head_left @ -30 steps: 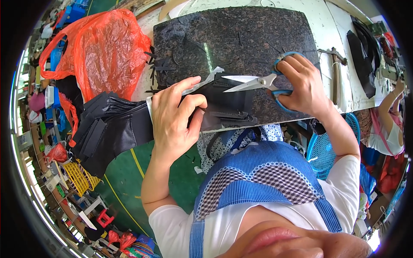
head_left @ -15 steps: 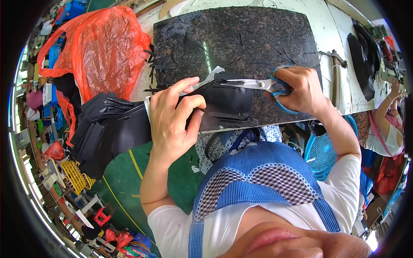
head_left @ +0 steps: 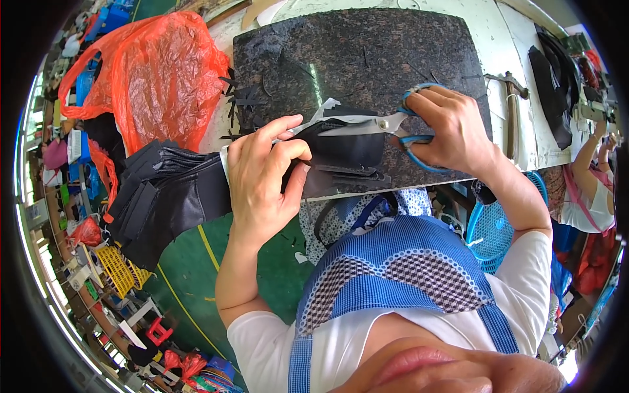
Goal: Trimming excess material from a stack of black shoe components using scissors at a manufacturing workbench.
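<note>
My right hand (head_left: 453, 128) is closed in the blue handles of a pair of scissors (head_left: 384, 124). The scissors' blades stand apart and point left, at the upper edge of a black leather-like piece (head_left: 354, 149). That piece lies by the front edge of a dark stone slab (head_left: 393, 56). My left hand (head_left: 261, 180) pinches its left end between thumb and fingers; the fingers partly hide the edge. A pale strip (head_left: 325, 107) sticks up beside the blade tips. Left of my left wrist, a thick stack of black pieces (head_left: 173, 196) hangs past the table.
A red plastic bag (head_left: 167, 78) sits left of the slab, with thin black offcuts (head_left: 246, 98) between. A hammer (head_left: 511, 105) and black material (head_left: 550, 92) lie to the right. Below the table is a blue basket (head_left: 488, 229). Another person (head_left: 590, 177) is at far right.
The scissors' blades and handles have spread apart, and my right hand's fingers have risen with the upper handle. My left hand has stayed nearly still.
</note>
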`<state>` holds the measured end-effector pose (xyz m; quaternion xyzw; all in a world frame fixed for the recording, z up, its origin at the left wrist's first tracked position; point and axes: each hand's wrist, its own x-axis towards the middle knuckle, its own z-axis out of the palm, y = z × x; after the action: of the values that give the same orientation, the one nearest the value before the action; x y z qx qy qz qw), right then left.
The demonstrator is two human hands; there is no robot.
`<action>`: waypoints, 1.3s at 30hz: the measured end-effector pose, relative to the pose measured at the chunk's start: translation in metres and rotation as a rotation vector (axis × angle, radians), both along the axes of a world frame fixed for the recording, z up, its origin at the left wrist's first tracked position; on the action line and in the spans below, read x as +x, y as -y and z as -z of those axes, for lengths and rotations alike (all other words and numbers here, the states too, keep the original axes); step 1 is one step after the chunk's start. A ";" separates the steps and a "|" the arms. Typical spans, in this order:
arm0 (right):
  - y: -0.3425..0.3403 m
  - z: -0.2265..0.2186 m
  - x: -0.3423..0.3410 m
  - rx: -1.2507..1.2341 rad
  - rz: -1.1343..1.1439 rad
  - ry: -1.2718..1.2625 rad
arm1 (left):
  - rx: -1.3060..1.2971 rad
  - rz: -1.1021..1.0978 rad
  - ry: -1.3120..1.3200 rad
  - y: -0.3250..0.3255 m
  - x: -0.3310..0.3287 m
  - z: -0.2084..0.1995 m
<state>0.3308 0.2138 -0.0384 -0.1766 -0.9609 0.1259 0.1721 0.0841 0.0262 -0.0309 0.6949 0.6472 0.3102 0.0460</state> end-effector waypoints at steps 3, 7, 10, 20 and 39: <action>0.000 0.005 0.007 -0.220 -0.025 0.115 | 0.000 -0.001 0.022 0.001 -0.001 -0.001; -0.002 0.014 0.015 -0.525 0.042 0.099 | 0.039 0.012 0.003 0.001 0.001 -0.001; -0.011 -0.009 0.020 -0.485 0.143 0.092 | 0.063 0.039 0.017 0.003 -0.002 0.002; -0.012 0.003 0.020 0.009 -0.005 0.066 | -0.010 0.069 0.010 0.003 0.000 -0.007; -0.009 0.001 0.028 -0.353 0.037 -0.040 | -0.054 0.077 0.134 0.009 -0.004 -0.007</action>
<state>0.3592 0.2226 -0.0398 -0.2194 -0.9168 0.2930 0.1596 0.0805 0.0173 -0.0238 0.6954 0.6237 0.3362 0.1199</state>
